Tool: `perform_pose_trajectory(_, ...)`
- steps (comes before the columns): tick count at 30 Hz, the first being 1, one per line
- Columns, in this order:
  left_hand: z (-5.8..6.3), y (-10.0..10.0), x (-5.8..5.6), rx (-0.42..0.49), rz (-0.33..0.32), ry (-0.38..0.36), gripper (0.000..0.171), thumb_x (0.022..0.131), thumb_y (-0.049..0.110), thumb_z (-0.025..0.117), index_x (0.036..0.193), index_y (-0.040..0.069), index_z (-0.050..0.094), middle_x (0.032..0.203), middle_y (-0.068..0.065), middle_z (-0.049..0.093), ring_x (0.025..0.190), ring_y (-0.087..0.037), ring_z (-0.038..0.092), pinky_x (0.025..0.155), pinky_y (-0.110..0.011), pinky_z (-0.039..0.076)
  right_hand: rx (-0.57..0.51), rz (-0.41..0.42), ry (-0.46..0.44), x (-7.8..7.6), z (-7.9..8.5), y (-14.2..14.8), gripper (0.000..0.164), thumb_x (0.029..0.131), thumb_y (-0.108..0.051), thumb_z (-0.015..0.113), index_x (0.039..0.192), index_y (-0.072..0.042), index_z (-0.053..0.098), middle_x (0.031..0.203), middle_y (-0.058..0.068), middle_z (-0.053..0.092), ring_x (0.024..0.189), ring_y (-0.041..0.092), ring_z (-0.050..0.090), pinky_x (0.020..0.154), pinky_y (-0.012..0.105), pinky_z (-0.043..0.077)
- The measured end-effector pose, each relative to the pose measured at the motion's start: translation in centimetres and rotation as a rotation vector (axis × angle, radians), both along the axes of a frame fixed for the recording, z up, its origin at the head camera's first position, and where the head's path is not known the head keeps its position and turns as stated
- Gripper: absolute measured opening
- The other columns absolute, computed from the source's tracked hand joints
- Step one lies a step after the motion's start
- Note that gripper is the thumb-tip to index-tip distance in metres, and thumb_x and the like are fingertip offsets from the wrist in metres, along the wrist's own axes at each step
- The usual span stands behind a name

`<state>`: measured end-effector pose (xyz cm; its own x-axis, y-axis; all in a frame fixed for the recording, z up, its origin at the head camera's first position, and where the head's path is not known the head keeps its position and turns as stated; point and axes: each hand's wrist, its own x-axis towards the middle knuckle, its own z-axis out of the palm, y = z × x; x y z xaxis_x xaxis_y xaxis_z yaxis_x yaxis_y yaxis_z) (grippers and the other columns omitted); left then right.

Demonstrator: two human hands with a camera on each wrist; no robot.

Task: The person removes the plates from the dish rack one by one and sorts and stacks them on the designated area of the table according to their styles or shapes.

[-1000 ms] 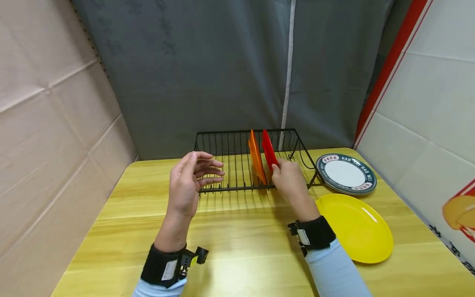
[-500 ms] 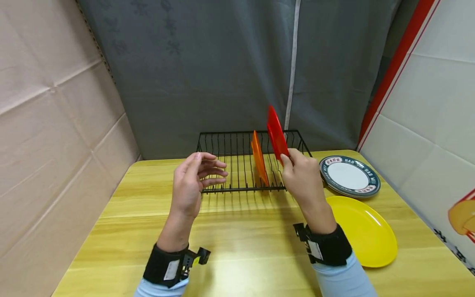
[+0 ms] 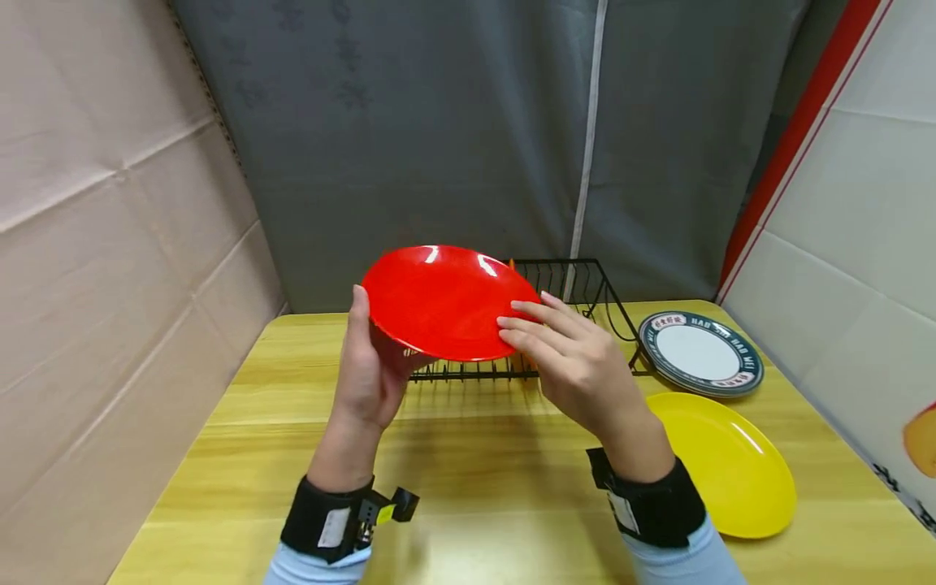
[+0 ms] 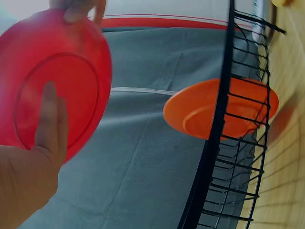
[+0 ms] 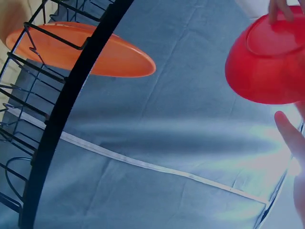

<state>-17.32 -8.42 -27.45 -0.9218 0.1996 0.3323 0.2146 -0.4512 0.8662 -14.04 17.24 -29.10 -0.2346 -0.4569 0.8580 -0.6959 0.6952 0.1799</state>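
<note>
A glossy red plate (image 3: 446, 305) is held up between both hands, tilted so its inner face shows in the head view. My left hand (image 3: 361, 366) grips its left edge, thumb at the rim and fingers spread under it; those fingers show against the plate's underside in the left wrist view. My right hand (image 3: 585, 366) pinches the right edge, several fingers lying over the upper face and the thumb underneath. An orange plate (image 4: 205, 107) stands on edge in the black wire dish rack (image 3: 617, 313) behind; in the head view it is mostly hidden by the red plate.
A yellow plate (image 3: 731, 471) lies flat on the wooden table (image 3: 468, 504) at the right. Behind it are stacked white plates with dark patterned rims (image 3: 698, 353). A grey curtain (image 3: 409, 146) hangs at the back, and pale walls rise on either side.
My right hand has lifted the red plate out of the rack and moved it left, turning it flatter. My left hand, earlier holding nothing, now grips its left edge.
</note>
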Motion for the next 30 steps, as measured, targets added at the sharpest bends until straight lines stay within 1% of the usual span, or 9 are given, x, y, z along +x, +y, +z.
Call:
perform_pose_trajectory(5,0.0,-1.1,-0.4,0.014,0.046,-0.077,0.05,0.112,0.045,0.046,0.157,0.022,0.046,0.153,-0.005,0.052,0.136,-0.028,0.054,0.093,-0.032,0.066,0.097,-0.001,-0.072,0.6,0.5,0.1,0.047,0.085,-0.011,0.088,0.13,-0.015,0.077,0.132,0.006,0.077,0.131,0.035,0.067,0.117,0.062,0.049)
perform_pose_trajectory(9,-0.2,-1.3,-0.6,0.008,0.099,-0.104,0.053,0.111,0.047,0.049,0.157,0.022,0.045,0.155,-0.004,0.051,0.141,-0.03,0.051,0.096,-0.034,0.065,0.017,0.072,-0.195,1.0,0.6,0.0,0.051,0.084,-0.002,0.085,0.132,-0.015,0.076,0.15,0.012,0.066,0.146,0.039,0.052,0.125,0.063,0.039)
perform_pose_trajectory(11,-0.2,-1.2,-0.6,0.02,0.11,-0.091,0.054,0.11,0.049,0.048,0.157,0.023,0.045,0.155,-0.005,0.051,0.139,-0.03,0.052,0.096,-0.033,0.065,-0.098,0.138,-0.246,1.2,0.7,-0.2,0.054,0.084,0.003,0.075,0.136,-0.01,0.073,0.159,0.018,0.056,0.153,0.04,0.045,0.13,0.057,0.035)
perform_pose_trajectory(13,-0.3,-1.0,-0.6,0.028,0.109,-0.065,0.055,0.11,0.05,0.047,0.157,0.022,0.046,0.154,-0.006,0.052,0.137,-0.029,0.054,0.095,-0.033,0.065,-0.289,0.198,-0.301,1.4,0.7,-0.6,0.059,0.082,0.008,0.066,0.14,-0.003,0.068,0.165,0.019,0.047,0.156,0.038,0.041,0.131,0.046,0.036)
perform_pose_trajectory(16,-0.3,-0.8,-0.5,0.015,0.11,-0.018,0.052,0.111,0.049,0.045,0.156,0.022,0.047,0.15,-0.006,0.054,0.133,-0.028,0.055,0.092,-0.031,0.066,-0.645,0.29,-0.451,1.7,0.9,-1.2,0.056,0.094,0.006,0.057,0.15,0.001,0.056,0.172,0.011,0.039,0.156,0.032,0.042,0.124,0.031,0.043)
perform_pose_trajectory(19,-0.4,-0.6,-0.2,-0.008,0.106,0.024,0.049,0.113,0.045,0.042,0.156,0.022,0.047,0.146,-0.005,0.055,0.13,-0.027,0.056,0.089,-0.03,0.066,-0.942,0.352,-0.686,2.0,1.2,-1.5,0.053,0.107,-0.007,0.052,0.159,-0.005,0.045,0.171,0.001,0.038,0.152,0.029,0.047,0.113,0.022,0.05)
perform_pose_trajectory(24,-0.5,-0.3,0.2,-0.044,0.059,0.054,0.049,0.114,0.042,0.039,0.158,0.021,0.044,0.145,-0.004,0.054,0.13,-0.026,0.055,0.089,-0.03,0.065,-1.106,0.41,-1.046,1.7,1.7,-1.3,0.054,0.115,-0.036,0.04,0.164,-0.012,0.035,0.165,0.004,0.041,0.146,0.034,0.049,0.102,0.018,0.058)
perform_pose_trajectory(27,-0.6,0.1,0.4,-0.074,0.045,0.052,0.051,0.114,0.044,0.038,0.159,0.021,0.042,0.146,-0.002,0.054,0.13,-0.025,0.055,0.09,-0.03,0.065,-1.168,0.486,-1.145,1.6,1.7,-1.5,0.054,0.116,-0.043,0.034,0.162,-0.016,0.035,0.159,0.004,0.043,0.141,0.031,0.047,0.099,0.024,0.06)
perform_pose_trajectory(30,-0.7,0.6,0.5,-0.083,0.044,0.052,0.054,0.114,0.045,0.037,0.161,0.02,0.04,0.145,0.001,0.054,0.13,-0.024,0.054,0.092,-0.031,0.063,-1.267,0.521,-1.163,1.6,1.6,-1.9,0.054,0.115,-0.049,0.033,0.159,-0.021,0.038,0.153,-0.001,0.046,0.138,0.026,0.044,0.098,0.028,0.059)
